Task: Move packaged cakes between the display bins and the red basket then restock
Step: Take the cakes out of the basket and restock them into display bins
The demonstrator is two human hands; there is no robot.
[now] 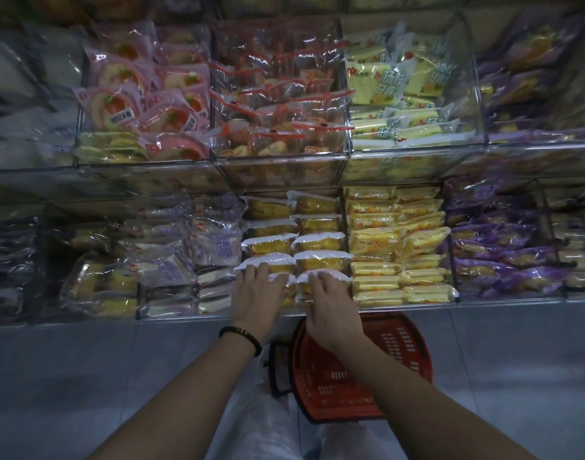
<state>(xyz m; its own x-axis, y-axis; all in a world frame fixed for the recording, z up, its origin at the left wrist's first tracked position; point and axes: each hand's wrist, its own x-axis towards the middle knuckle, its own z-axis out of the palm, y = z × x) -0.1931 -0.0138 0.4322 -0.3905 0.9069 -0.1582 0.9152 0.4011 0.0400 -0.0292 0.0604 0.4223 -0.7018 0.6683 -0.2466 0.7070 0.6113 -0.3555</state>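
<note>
head: cakes just beneath fingers

Our left hand and right hand rest on white-wrapped cakes. The red basket sits below them.

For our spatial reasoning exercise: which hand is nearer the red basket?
Right. The right hand rests on cakes just above the basket; the left hand rests on cakes further left of it.

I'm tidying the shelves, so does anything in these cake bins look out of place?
Yes. Yellow-green packs lie in the front left corner of the upper bin of pink-wrapped cakes, mixed among a different product.
</note>
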